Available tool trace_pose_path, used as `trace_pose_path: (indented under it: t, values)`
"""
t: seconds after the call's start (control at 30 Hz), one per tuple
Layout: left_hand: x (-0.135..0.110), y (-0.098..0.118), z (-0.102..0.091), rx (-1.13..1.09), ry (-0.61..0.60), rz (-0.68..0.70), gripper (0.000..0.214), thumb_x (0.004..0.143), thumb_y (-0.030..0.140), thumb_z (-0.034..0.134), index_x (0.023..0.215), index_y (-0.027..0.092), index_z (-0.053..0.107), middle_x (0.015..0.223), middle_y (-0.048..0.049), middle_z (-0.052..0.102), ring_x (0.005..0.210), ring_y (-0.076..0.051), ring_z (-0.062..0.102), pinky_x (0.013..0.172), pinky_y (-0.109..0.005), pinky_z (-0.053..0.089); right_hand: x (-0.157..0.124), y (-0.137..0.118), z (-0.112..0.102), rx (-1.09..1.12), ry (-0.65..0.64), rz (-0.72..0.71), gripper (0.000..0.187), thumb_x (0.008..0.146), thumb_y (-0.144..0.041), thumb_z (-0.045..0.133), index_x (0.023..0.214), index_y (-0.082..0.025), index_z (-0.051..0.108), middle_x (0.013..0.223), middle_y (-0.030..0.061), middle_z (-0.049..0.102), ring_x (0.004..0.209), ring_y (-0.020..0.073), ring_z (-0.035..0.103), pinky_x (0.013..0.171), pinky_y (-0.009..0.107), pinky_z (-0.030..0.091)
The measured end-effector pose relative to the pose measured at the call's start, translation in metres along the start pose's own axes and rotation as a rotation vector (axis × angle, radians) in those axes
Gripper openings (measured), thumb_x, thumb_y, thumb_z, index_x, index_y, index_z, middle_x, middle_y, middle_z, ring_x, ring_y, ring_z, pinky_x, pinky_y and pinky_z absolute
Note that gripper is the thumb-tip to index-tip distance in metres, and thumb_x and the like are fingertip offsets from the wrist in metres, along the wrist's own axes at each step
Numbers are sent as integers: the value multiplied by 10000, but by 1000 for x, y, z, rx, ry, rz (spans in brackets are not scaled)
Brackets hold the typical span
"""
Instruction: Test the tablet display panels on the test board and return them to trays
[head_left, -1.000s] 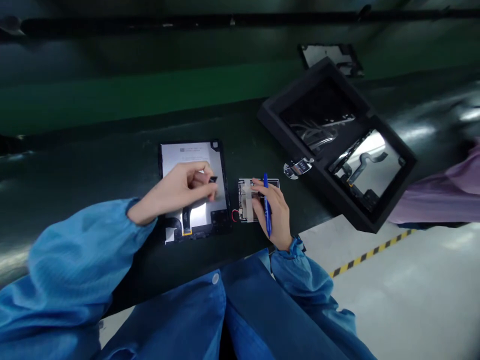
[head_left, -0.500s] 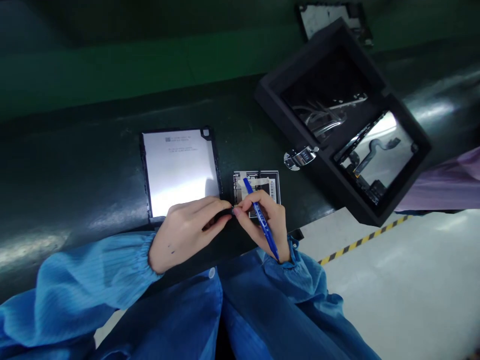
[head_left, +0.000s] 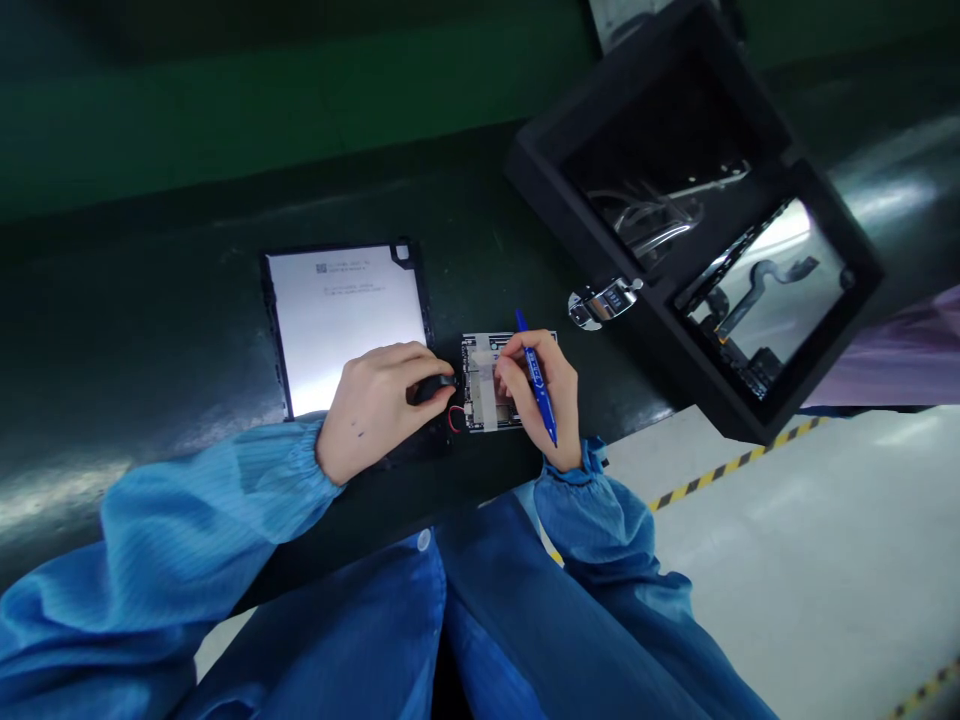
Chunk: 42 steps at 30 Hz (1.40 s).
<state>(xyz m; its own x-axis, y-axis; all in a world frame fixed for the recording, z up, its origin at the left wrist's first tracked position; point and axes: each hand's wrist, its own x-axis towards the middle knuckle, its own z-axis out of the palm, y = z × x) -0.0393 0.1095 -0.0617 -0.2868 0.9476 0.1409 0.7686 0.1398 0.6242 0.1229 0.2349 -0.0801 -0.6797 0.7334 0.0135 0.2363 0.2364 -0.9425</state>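
Note:
My left hand (head_left: 382, 405) pinches a small black part (head_left: 433, 387) between thumb and fingers; its exact kind is hard to make out. A blue marker pen (head_left: 541, 395) lies slanted across my right hand (head_left: 546, 395), gripped among the fingers. Those fingertips are bent down at a circuit board (head_left: 480, 385) with a pale tape strip over it. Part of the board is hidden under the right hand. A thin red wire (head_left: 451, 420) curls at its left edge. Behind my left hand is a flat white-backed display panel (head_left: 345, 330) with a black frame.
An open black case (head_left: 555, 190) stands at the right, with a display panel and a flex cable (head_left: 757, 285) in one half. Its metal latch (head_left: 606, 303) sticks out toward the board. Purple cloth (head_left: 892, 350) shows at the right, above a striped floor line (head_left: 720, 475).
My hands have moved apart. The left keeps the black part and now stays left of the board; the right, still with the marker pen, has shifted right over the board.

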Motion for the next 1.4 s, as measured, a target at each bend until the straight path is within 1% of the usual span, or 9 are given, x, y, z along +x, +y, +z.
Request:
trace_pose_path:
  t: [0.17, 0.33, 0.5, 0.7, 0.93, 1.03, 1.1, 1.23, 1.4]
  values:
    - [1, -1, 2, 6, -7, 7, 148, 895, 256, 622, 920, 183, 747, 930, -42, 739, 838, -193, 676, 767, -311, 520, 1, -2, -1, -12, -4, -3, 71, 941, -286, 578, 945, -220, 555, 784, -32, 600, 643, 104, 581, 640, 246, 476]
    - [1, -2, 3, 22, -5, 32, 141, 895, 240, 626, 909, 166, 744, 913, -49, 736, 820, -192, 678, 738, -305, 526, 1, -2, 1, -15, -2, -27, 41, 933, -249, 576, 935, -212, 558, 795, -36, 609, 643, 93, 583, 662, 239, 471]
    - [1, -3, 3, 41, 15, 66, 119, 880, 217, 654, 910, 146, 744, 906, -57, 733, 818, -199, 675, 725, -310, 532, 1, -2, 0, -23, -14, -13, 70, 937, -276, 580, 937, -209, 560, 794, -27, 618, 648, 107, 596, 675, 246, 490]
    - [0, -4, 4, 62, 22, 67, 127, 887, 223, 644, 905, 151, 747, 891, -53, 733, 812, -198, 666, 706, -322, 537, 1, -3, -1, -50, -9, -26, 58, 934, -267, 583, 939, -213, 563, 791, -27, 615, 649, 109, 590, 691, 248, 489]
    - [0, -5, 5, 34, 11, 60, 124, 881, 226, 650, 903, 151, 747, 881, -52, 729, 808, -196, 645, 728, -335, 534, 1, -4, 0, -34, -17, -35, 40, 933, -247, 578, 936, -211, 562, 790, -30, 618, 635, 103, 589, 677, 241, 483]
    - [1, -5, 6, 35, 21, 67, 115, 872, 210, 658, 892, 142, 748, 866, -53, 726, 800, -200, 640, 718, -336, 532, 2, -3, 0, -49, -16, -49, 29, 932, -234, 579, 942, -209, 568, 811, -30, 619, 667, 104, 602, 681, 232, 479]
    - [2, -5, 7, 32, 18, 70, 108, 867, 200, 659, 886, 141, 748, 862, -52, 726, 793, -200, 636, 719, -337, 531, 4, -3, 0, -75, -37, -68, 51, 915, -222, 605, 952, -208, 572, 823, -32, 622, 694, 104, 614, 695, 226, 476]
    - [3, -5, 7, 39, 14, 76, 116, 872, 200, 651, 879, 136, 748, 848, -54, 721, 779, -205, 628, 708, -345, 526, 11, -4, 1, -238, -125, -111, 140, 858, -193, 688, 945, -209, 579, 741, -64, 586, 634, 89, 579, 666, 213, 438]
    - [3, -4, 5, 53, -29, 55, 140, 893, 207, 620, 859, 140, 738, 838, -56, 711, 782, -211, 620, 696, -343, 514, 19, -4, 6, -399, -219, -181, 157, 863, -244, 726, 908, -201, 582, 705, -66, 552, 631, 94, 551, 622, 225, 381]
